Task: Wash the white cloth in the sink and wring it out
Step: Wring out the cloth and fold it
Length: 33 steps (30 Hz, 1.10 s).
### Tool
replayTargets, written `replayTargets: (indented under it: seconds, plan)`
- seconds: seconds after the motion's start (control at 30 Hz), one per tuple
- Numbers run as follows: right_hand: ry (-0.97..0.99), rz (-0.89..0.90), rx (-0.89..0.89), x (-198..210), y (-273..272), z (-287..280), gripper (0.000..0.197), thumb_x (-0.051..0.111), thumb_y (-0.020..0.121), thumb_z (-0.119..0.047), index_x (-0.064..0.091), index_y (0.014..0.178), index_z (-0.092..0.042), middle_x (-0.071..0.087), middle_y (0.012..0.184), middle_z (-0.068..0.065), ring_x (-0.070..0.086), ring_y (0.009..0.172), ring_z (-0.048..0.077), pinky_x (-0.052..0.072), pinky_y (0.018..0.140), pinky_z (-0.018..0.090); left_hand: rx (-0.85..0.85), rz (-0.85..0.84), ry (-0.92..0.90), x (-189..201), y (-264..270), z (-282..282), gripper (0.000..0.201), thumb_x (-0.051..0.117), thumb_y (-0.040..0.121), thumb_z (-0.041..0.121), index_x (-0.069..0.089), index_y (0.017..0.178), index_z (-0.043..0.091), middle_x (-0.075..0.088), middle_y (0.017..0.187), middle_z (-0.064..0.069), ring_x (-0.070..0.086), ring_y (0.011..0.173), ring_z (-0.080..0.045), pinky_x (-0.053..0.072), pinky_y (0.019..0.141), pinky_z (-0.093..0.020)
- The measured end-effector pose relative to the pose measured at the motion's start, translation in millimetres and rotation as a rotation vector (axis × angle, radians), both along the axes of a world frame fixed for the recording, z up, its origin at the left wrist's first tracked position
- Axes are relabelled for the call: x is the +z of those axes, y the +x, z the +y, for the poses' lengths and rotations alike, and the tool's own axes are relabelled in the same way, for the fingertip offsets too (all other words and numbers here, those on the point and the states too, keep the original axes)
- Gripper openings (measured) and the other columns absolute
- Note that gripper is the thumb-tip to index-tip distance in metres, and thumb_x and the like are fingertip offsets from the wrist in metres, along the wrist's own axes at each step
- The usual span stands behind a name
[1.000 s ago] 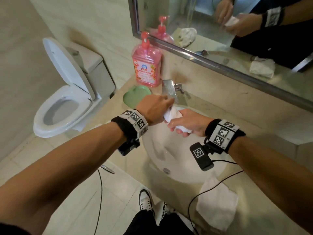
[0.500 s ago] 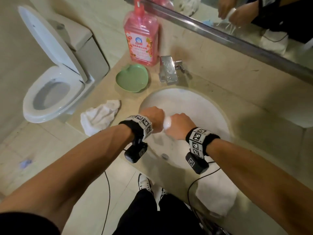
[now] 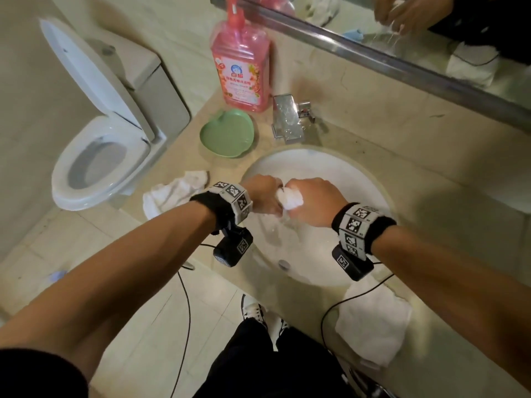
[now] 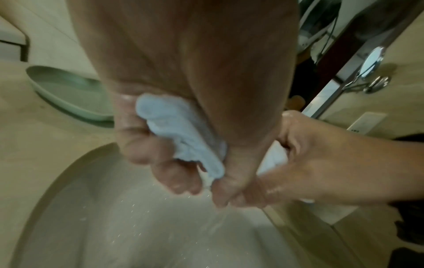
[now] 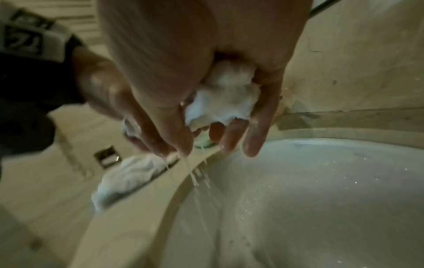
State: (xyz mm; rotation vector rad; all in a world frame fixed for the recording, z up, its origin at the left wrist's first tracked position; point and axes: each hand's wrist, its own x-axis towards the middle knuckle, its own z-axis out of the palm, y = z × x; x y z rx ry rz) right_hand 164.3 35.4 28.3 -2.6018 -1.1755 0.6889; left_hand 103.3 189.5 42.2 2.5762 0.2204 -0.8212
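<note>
White, sopping terry fills both my fists: the white cloth point(image 3: 290, 199) is bunched into a short roll over the middle of the sink point(image 3: 373, 193), with my left hand point(image 3: 263, 193) closed tight round its left end and my right hand point(image 3: 311, 201) curled round the right end, knuckles nearly meeting. A second ago I held it higher and farther off, just under the faucet point(image 3: 287, 119); since then I have brought it down and toward me, and the squeeze has started. Thin streams now run off my right fingers point(image 5: 252, 141) and droplets speckle the basin. I judge the washing finished and the wringing under way, with more twisting needed while water runs. Two other cloths lie on the counter, one to the left point(image 3: 172, 193) and one near right point(image 3: 373, 320).
</note>
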Motion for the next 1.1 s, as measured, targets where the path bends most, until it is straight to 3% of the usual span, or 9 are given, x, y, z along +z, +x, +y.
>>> replayTargets:
  seconds: [0.13,0.27,0.4,0.47,0.63,0.83,0.9,1.0,1.1]
  plan:
    - [0.162,0.528,-0.326,35.8,16.4,0.5,0.026,0.080,0.073,-0.026,0.066,0.093,-0.019,0.070,0.071,-0.002,0.068,0.059,0.019,0.055,0.051,0.031,-0.061,-0.447,0.195,29.8,-10.3,7.7,0.062,0.074,0.079,0.042,0.051,0.133,0.023,0.053,0.131,-0.005,0.056,0.111,-0.026,0.051,0.088,-0.039]
    - [0.245,0.824,-0.434,61.4,17.0,2.4,0.025,0.081,0.078,-0.019,0.063,0.095,-0.011,0.062,0.062,-0.001,0.054,0.049,0.013,0.041,0.043,0.024,-0.270,-0.680,0.380,44.9,-21.3,7.8,0.071,0.075,0.077,0.034,0.047,0.140,0.017,0.052,0.137,-0.010,0.050,0.118,-0.033,0.049,0.088,-0.044]
    - [0.190,1.036,-0.379,81.1,8.6,8.8,0.026,0.076,0.084,-0.012,0.058,0.102,-0.008,0.054,0.064,0.000,0.043,0.048,0.012,0.030,0.040,0.021,-0.289,-0.759,0.473,66.0,-13.7,5.7,0.034,0.073,0.079,0.027,0.063,0.105,0.007,0.063,0.099,-0.013,0.057,0.077,-0.032,0.040,0.053,-0.034]
    - [0.170,1.062,-0.365,86.4,5.9,8.0,0.029,0.078,0.084,-0.011,0.057,0.104,-0.008,0.052,0.065,0.000,0.039,0.049,0.010,0.027,0.039,0.021,-0.319,-0.730,0.467,70.8,-9.8,7.8,0.024,0.069,0.079,0.018,0.061,0.099,0.006,0.060,0.094,-0.012,0.056,0.071,-0.031,0.030,0.050,-0.031]
    - [0.117,0.918,-0.323,89.7,2.8,5.7,0.030,0.083,0.079,-0.013,0.059,0.097,-0.008,0.051,0.062,0.002,0.040,0.048,0.012,0.027,0.041,0.022,-0.379,-0.604,0.360,73.8,-1.9,13.6,0.032,0.062,0.074,0.007,0.056,0.105,0.010,0.061,0.092,-0.007,0.055,0.066,-0.026,0.031,0.051,-0.031]
    - [0.086,0.561,-0.306,58.6,-11.2,3.8,0.034,0.087,0.070,-0.030,0.066,0.091,-0.015,0.060,0.059,-0.002,0.051,0.043,0.012,0.037,0.040,0.024,-0.272,-0.335,0.301,49.5,-4.0,8.4,0.031,0.063,0.081,0.026,0.057,0.112,0.023,0.056,0.072,0.002,0.053,0.058,-0.021,0.033,0.048,-0.027]
    - [0.043,0.433,-0.265,40.1,-18.1,1.9,0.038,0.085,0.068,-0.038,0.065,0.094,-0.017,0.068,0.076,-0.001,0.062,0.054,0.011,0.046,0.045,0.025,-0.236,-0.240,0.280,36.5,-9.5,0.5,0.030,0.063,0.080,0.024,0.060,0.110,0.024,0.049,0.068,0.005,0.049,0.057,-0.016,0.034,0.048,-0.024]
    - [-0.057,0.246,-0.137,11.0,-25.4,-1.0,0.032,0.077,0.074,-0.041,0.063,0.093,-0.019,0.069,0.095,0.004,0.066,0.085,0.024,0.047,0.066,0.029,-0.193,-0.094,0.235,16.7,-18.2,-12.2,0.025,0.060,0.081,0.016,0.066,0.106,0.020,0.065,0.083,0.000,0.064,0.074,-0.021,0.052,0.062,-0.029]
    - [-0.108,0.121,-0.050,-14.0,-31.8,-5.0,0.020,0.068,0.080,-0.038,0.059,0.088,-0.022,0.070,0.098,0.009,0.064,0.087,0.031,0.045,0.070,0.031,-0.139,-0.009,0.207,-1.9,-27.1,-23.7,0.023,0.058,0.084,0.016,0.068,0.104,0.017,0.069,0.089,-0.002,0.068,0.081,-0.023,0.058,0.072,-0.033]
